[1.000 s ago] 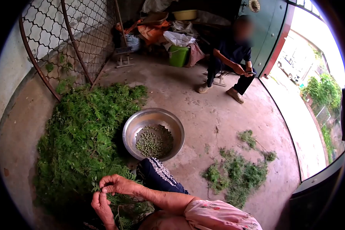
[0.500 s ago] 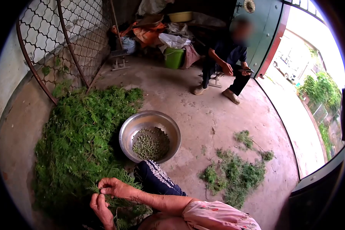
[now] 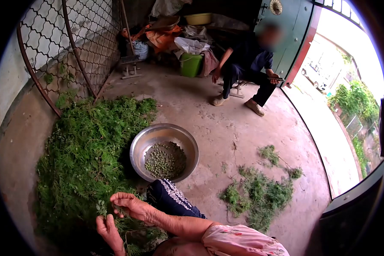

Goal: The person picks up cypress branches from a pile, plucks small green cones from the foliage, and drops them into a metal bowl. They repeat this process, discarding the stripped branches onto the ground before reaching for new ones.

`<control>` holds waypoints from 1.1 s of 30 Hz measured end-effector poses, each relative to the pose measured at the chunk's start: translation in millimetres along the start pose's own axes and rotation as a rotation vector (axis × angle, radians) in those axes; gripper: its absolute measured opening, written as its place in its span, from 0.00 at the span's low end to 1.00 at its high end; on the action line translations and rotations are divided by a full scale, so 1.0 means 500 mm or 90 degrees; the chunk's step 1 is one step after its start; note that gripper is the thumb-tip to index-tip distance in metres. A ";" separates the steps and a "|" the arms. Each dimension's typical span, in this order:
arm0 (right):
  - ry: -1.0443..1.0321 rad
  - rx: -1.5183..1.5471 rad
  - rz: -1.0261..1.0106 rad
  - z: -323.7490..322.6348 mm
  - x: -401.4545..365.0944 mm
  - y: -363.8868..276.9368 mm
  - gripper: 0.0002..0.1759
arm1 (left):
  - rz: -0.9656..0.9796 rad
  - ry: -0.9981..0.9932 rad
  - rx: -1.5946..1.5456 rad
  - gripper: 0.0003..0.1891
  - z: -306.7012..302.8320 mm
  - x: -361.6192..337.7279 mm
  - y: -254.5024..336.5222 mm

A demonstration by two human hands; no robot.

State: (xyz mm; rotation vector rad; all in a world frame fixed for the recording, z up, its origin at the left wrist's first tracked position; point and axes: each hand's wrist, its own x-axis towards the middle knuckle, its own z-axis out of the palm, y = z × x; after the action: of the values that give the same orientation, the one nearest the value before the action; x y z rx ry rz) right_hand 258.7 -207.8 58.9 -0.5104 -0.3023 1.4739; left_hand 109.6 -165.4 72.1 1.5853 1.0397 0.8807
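At the lower left, my left hand (image 3: 109, 234) pinches a small green conifer sprig (image 3: 101, 208) upright between thumb and fingers. Just above and to its right is my right hand (image 3: 132, 206), its fingers curled beside the sprig; whatever lies inside them is too small or hidden to make out. Both hands are over the near end of a large heap of green conifer branches (image 3: 85, 149). Beyond my knee stands a wide metal basin (image 3: 191, 149), holding many small round green cones (image 3: 163, 161) on its bottom.
Loose branches (image 3: 260, 194) lie on the concrete floor to the right. A seated person (image 3: 249, 64) holds a dark flat object near the green door (image 3: 292, 36). A green bucket (image 3: 191, 65) and sacks stand at the back. A metal lattice (image 3: 89, 38) leans on the left wall.
My right hand has drawn slightly up and away from the left, which keeps the sprig. The seated person's one arm has lowered beside the knee. The view has shifted slightly.
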 end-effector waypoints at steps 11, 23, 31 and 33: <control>0.145 -0.124 -0.101 0.001 -0.009 -0.006 0.09 | -0.046 -0.033 -0.155 0.10 -0.004 0.015 0.050; 0.115 -0.203 0.009 0.046 -0.008 0.014 0.08 | -0.048 -0.097 -0.249 0.11 -0.018 -0.005 0.027; 0.009 0.005 0.054 0.041 0.005 0.020 0.22 | -0.120 -0.023 -0.396 0.18 -0.032 -0.013 0.024; 0.049 0.051 0.026 0.052 0.005 0.022 0.17 | -0.114 -0.032 -0.370 0.18 -0.040 -0.013 0.009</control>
State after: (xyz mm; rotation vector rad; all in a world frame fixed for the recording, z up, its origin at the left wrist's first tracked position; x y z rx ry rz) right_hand 236.5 -201.5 75.3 -0.5096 -0.1724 1.4960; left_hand 89.8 -165.0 80.6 1.0056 0.7802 0.9107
